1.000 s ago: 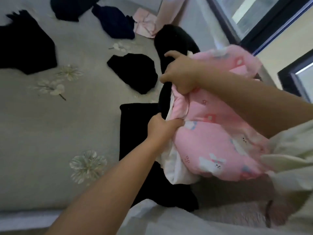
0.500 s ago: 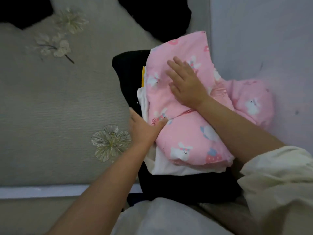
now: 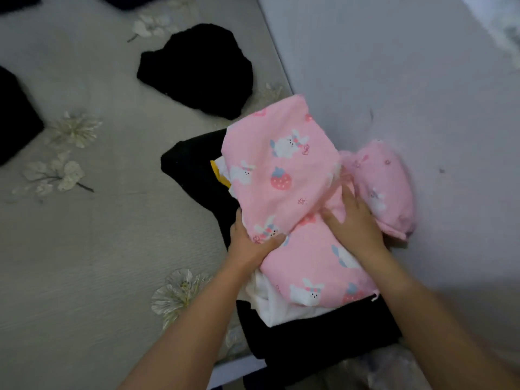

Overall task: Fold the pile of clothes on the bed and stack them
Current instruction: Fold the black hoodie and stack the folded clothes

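A folded pink garment (image 3: 284, 175) printed with rabbits and strawberries lies on top of a stack at the bed's right edge. Under it are a white piece (image 3: 270, 302) and a black folded piece (image 3: 194, 170). My left hand (image 3: 250, 243) grips the pink garment's left edge, thumb on top. My right hand (image 3: 354, 220) lies flat on the pink cloth with fingers spread, pressing it. Part of the pink garment (image 3: 382, 187) bulges out to the right against the wall.
A black crumpled garment (image 3: 197, 71) lies on the grey flowered bedspread (image 3: 84, 249) behind the stack. Another black piece (image 3: 14, 114) sits at the far left. A pale wall (image 3: 408, 80) runs along the right side.
The pink garment went from held up in both hands to lying on the stack. My right hand slid from the cloth's upper middle toward its right side; the view shifted.
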### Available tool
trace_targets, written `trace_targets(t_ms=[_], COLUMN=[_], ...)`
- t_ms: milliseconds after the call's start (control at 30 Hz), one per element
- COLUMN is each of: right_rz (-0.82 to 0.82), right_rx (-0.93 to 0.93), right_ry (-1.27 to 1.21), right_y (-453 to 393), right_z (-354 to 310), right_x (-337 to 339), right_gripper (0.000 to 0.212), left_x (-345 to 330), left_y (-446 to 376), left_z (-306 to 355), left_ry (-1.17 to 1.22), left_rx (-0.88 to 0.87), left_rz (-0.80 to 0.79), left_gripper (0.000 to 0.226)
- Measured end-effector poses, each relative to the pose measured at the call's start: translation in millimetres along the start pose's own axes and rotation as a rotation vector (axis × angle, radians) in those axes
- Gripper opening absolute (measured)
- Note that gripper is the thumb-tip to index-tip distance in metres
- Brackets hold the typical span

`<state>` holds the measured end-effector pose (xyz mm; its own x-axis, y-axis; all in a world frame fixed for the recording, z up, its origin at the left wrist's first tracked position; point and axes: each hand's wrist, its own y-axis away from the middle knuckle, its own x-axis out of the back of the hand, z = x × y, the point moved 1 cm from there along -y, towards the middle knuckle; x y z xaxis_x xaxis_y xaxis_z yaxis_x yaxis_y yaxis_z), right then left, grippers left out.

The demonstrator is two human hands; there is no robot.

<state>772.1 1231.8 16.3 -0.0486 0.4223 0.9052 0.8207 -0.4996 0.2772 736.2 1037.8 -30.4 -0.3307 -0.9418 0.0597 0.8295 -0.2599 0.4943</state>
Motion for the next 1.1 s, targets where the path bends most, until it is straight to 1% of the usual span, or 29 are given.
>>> trace_targets(t_ms=[67, 133, 200, 233, 300, 333, 400, 433, 467, 500, 567, 600, 667, 700, 767, 833, 900, 967, 1000, 1033, 1067, 1100], right_rz=[0.066, 0.132, 0.179, 0.196, 0.198, 0.178, 0.117, 0.122, 0.180, 0.272, 0.439, 0.457, 0.368, 0.308, 0.213, 0.185, 0.259, 0.404, 0.464, 0.510, 0.538, 0.530], right_rx=[-0.053, -0.092, -0.105, -0.101, -0.099, -0.101, -0.080, -0.049, -0.008, 0.036, 0.062, 0.024, -0.111, -0.168, -0.224, -0.225, -0.177, -0.155, -0.212, -0.309, -0.441, -0.589], right_ry=[-0.072, -0.111, -0.113, -0.110, -0.098, -0.068, 0.079, 0.165, 0.223, 0.244, 0.241, 0.240, 0.225, 0.210, 0.173, 0.120, 0.039, -0.062, -0.132, -0.221, -0.332, -0.454], right_y=[10, 17, 18, 17, 13, 9, 4, 4, 4, 6, 9, 9, 6, 5, 6, 8, 14, 31, 46, 61, 77, 93], right_z=[11, 18, 22, 22, 17, 13, 1, -5, -11, -14, -15, -12, -6, -5, -7, -9, -7, 1, 7, 15, 23, 29], right_x=[3, 6, 7, 6, 4, 0, -7, -7, -4, 1, 14, 20, 28, 29, 27, 25, 28, 31, 28, 21, 12, 1], right_gripper=[0.071, 0.070, 0.071, 0.071, 0.070, 0.068, 0.064, 0.059, 0.054, 0.049, 0.044, 0.046, 0.057, 0.060, 0.059, 0.055, 0.051, 0.051, 0.054, 0.056, 0.054, 0.051], left_x=[-7, -14, -18, -18, -16, -13, -5, -1, 3, 6, 10, 12, 18, 23, 35, 48, 57, 59, 58, 56, 54, 51], left_y=[-8, -16, -21, -22, -20, -19, -14, -11, -7, -3, 2, 4, 6, 5, -1, -14, -28, -40, -44, -44, -43, -40], left_z=[6, 12, 15, 15, 11, 7, -4, -8, -9, -10, -11, -12, -11, -11, -13, -13, -8, -3, -3, -3, -4, -5], left_ry=[-0.023, -0.035, -0.031, -0.010, 0.039, 0.040, 0.003, -0.013, -0.032, -0.061, -0.114, -0.124, -0.100, -0.039, 0.150, 0.289, 0.335, 0.339, 0.326, 0.313, 0.304, 0.307], left_rx=[-0.052, -0.121, -0.161, -0.162, -0.122, -0.088, -0.025, -0.006, 0.013, 0.034, 0.058, 0.047, 0.024, 0.033, 0.097, 0.181, 0.227, 0.230, 0.246, 0.278, 0.317, 0.351], left_rz=[-0.099, -0.179, -0.217, -0.203, -0.118, -0.059, 0.056, 0.101, 0.139, 0.167, 0.187, 0.182, 0.161, 0.159, 0.174, 0.189, 0.189, 0.152, 0.116, 0.063, 0.006, -0.038], left_gripper=[0.096, 0.077, 0.068, 0.066, 0.074, 0.084, 0.106, 0.111, 0.112, 0.112, 0.115, 0.116, 0.113, 0.108, 0.097, 0.088, 0.084, 0.088, 0.093, 0.098, 0.102, 0.103])
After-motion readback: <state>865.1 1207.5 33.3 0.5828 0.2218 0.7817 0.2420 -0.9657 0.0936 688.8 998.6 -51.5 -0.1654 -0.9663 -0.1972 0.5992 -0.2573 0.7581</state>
